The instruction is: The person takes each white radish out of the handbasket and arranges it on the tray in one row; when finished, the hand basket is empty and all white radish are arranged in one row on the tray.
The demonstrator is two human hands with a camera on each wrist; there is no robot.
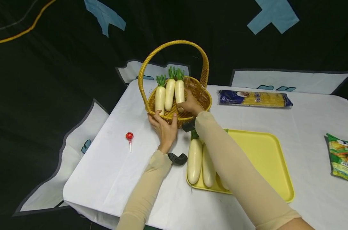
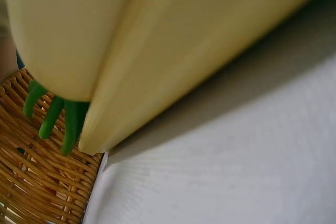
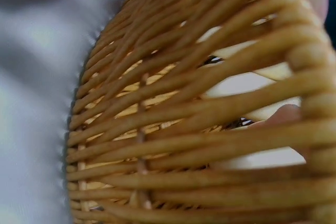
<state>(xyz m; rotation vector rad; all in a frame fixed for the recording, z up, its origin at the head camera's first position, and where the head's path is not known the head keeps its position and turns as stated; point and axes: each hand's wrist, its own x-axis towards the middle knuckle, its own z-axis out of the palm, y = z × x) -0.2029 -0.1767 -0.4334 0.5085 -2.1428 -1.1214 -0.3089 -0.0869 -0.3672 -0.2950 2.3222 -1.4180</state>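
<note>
My right hand (image 1: 190, 103) reaches into the wicker basket (image 1: 203, 97) and grips the rightmost white radish (image 1: 179, 89) with its thumb and fingers. Two more white radishes with green tops, a left one (image 1: 160, 97) and a middle one (image 1: 170, 92), lean beside it in the basket. Against the basket's near side rests my left hand (image 1: 164, 130), its fingers spread along the rim. Part of the right hand shows through the weave (image 3: 157, 150) in the right wrist view. Close to the left wrist camera are a radish (image 2: 58, 35) and its green leaves (image 2: 51, 119).
A yellow tray (image 1: 263, 156) right of the left forearm bears white radishes (image 1: 194, 161), partly hidden by the right sleeve. A lollipop (image 1: 129, 137) lies at left. A pasta pack (image 1: 254, 98) lies behind the tray; a green packet (image 1: 345, 158) is far right.
</note>
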